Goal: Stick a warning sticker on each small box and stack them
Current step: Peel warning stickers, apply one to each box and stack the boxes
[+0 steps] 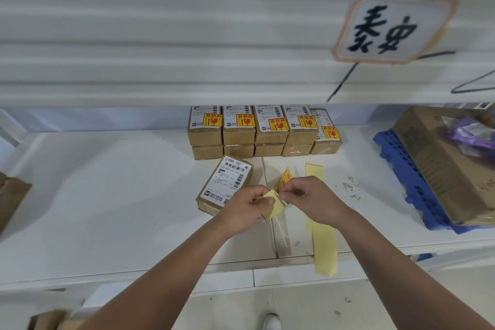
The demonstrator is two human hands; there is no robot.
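Left hand [247,202] is pinching backing strip [273,205]; right hand [308,199] is pinching sticker [285,178], near box [226,185].

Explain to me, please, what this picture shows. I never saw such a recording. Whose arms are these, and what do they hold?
There is no machine here. One camera sits on a person's head and looks down, so both arms are that person's own. At the back of the white table stand stacked small boxes already bearing warning stickers; one nearer box has none yet. The left hand holds yellow backing paper, and the right hand pinches a loose sticker, apparently peeling it off. An empty yellow strip lies to the right.
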